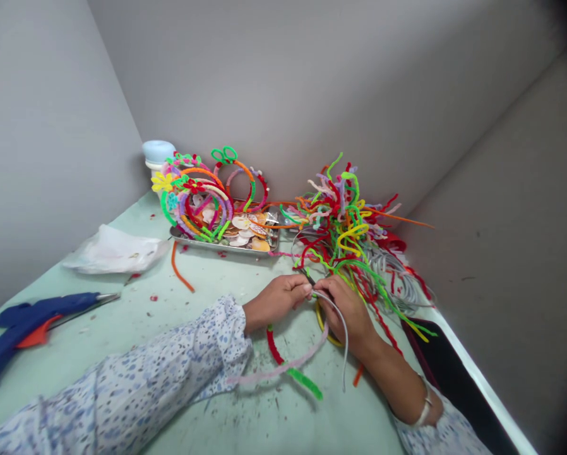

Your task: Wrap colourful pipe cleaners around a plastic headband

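Note:
My left hand (278, 298) and my right hand (347, 308) meet at the middle of a pale green table (217, 278). Both pinch the top of a thin grey headband (343, 328) that curves down toward me. A pale pink pipe cleaner (283, 368) trails from the same pinch point along the table. Whether a small dark tool sits between my fingertips is unclear. Under my hands lie a red pipe cleaner (274, 344), a green one (306, 383) and a yellow loop (322, 325).
A tangled heap of coloured pipe cleaners (345, 221) and grey headbands (397, 278) lies behind my right hand. A metal tray (221, 245) holds decorated headbands (196, 196). A blue glue gun (37, 316), a plastic bag (113, 249) and an orange pipe cleaner (182, 273) lie left. A dark phone (444, 366) lies right.

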A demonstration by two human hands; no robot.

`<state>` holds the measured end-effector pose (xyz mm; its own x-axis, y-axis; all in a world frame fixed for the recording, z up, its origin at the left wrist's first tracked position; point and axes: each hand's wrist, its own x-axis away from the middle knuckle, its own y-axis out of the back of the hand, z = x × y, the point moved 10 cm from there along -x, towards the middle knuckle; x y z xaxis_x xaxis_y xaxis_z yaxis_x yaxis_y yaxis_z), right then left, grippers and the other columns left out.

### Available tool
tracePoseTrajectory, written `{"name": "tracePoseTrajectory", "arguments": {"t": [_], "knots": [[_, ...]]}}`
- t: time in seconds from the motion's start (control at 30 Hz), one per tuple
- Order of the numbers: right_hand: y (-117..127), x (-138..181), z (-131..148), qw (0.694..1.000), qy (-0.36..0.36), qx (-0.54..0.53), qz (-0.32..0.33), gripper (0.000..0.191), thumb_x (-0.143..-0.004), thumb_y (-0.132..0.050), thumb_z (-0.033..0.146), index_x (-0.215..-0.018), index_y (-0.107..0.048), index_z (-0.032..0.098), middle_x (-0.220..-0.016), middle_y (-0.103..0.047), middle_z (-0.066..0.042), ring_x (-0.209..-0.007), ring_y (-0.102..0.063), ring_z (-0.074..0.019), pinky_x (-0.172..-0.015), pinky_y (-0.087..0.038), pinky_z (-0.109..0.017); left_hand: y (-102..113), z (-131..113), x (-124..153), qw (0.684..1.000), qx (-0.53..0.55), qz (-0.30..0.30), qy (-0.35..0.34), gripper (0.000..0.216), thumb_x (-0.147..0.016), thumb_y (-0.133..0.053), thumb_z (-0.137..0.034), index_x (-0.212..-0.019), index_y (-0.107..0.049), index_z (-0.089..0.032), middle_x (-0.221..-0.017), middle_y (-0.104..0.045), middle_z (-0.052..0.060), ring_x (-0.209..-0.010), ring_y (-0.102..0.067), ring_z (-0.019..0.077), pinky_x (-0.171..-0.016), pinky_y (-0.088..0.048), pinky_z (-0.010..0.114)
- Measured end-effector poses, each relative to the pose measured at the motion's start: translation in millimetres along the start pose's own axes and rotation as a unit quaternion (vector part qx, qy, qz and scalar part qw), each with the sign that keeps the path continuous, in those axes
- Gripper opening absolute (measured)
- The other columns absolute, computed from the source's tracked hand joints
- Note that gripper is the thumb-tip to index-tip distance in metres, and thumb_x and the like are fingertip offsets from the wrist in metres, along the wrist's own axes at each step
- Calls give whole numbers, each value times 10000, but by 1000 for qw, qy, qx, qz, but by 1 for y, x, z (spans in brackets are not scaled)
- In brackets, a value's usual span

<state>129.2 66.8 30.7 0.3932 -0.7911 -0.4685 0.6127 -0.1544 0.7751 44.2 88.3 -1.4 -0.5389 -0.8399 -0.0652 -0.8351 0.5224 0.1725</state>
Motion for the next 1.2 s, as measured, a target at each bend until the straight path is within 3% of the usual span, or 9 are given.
{"name": "tracePoseTrajectory", "arguments": {"t": [0.2,0.3,0.43,0.53,0.73,0.93,1.2], "knots": [[5,0,-1,999,-13,-37,-14,141,-886,-441,272,-896,-567,211,-858,-562,-61,-792,-532,-187,-719,-421,-307,0,-2,0,1000,-8,10,-1,277,-840,-432,-372,-679,-476,-151,-564,-384,-42,-514,-322,78,-490,-253,218],[3,-2,-11,989,-78,-123,-3,158,-873,-470,318,-857,-590,217,-812,-579,-40,-751,-543,-174,-687,-424,-292,-1,-1,0,1000,-13,17,7,290,-837,-435,-386,-686,-494,-145,-562,-382,-43,-504,-316,75,-476,-244,214],[-12,3,-33,931,-213,-294,30,198,-815,-542,385,-834,-586,193,-713,-577,-6,-628,-532,-139,-573,-419,-254,-1,0,-1,1000,-12,20,11,310,-829,-439,-409,-698,-519,-140,-566,-400,-41,-501,-325,74,-477,-252,210],[-21,9,-43,884,-275,-375,42,232,-770,-596,395,-868,-577,185,-696,-577,13,-592,-529,-120,-543,-410,-235,-1,0,-1,999,-26,24,12,316,-826,-441,-415,-688,-522,-142,-574,-419,-39,-510,-343,74,-489,-264,207],[-24,15,-53,853,-311,-418,25,252,-726,-653,384,-877,-586,193,-662,-568,34,-557,-495,-100,-522,-376,-219,-7,-1,1,998,-42,45,9,304,-830,-435,-403,-718,-538,-140,-557,-403,-44,-507,-335,76,-486,-263,206],[-13,11,-50,871,-300,-389,-8,246,-696,-690,362,-848,-588,198,-649,-551,47,-562,-484,-89,-508,-360,-200,-3,-2,0,998,-60,21,11,292,-826,-430,-385,-708,-541,-142,-563,-400,-42,-520,-338,79,-487,-262,204],[4,3,-35,936,-227,-269,-33,203,-731,-642,339,-844,-581,181,-674,-582,13,-583,-512,-112,-534,-399,-223,0,-2,-2,998,-65,7,9,277,-829,-420,-354,-656,-495,-151,-554,-395,-43,-522,-342,82,-499,-275,206]]}}
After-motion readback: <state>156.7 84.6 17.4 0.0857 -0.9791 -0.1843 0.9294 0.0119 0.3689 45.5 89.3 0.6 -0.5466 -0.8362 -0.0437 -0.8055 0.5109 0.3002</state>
